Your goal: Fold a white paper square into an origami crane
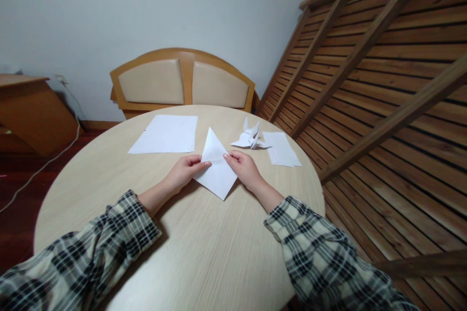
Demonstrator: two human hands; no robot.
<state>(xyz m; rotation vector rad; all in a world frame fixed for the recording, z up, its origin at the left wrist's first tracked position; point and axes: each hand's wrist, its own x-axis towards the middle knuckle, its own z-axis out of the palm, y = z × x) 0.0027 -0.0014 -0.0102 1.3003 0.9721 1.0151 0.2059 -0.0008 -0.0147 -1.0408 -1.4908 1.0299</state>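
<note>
A folded sheet of white paper (220, 178), kite-shaped with its long point away from me, is held just over the middle of the table. My left hand (184, 171) pinches its left edge, thumb on top and fingers underneath. On the opposite edge, my right hand (245, 167) grips it the same way, the thumb near a crease. Beyond my right hand stands a folded paper crane (251, 137) with its points spread. The undersides of the fingers are hidden by the paper.
White sheets (166, 133) lie at the table's far left, and smaller paper strips (280, 148) at the right edge. The round wooden table (204, 252) sits before a padded headboard (153, 82). Slatted wood panels (383, 107) lean along the right side.
</note>
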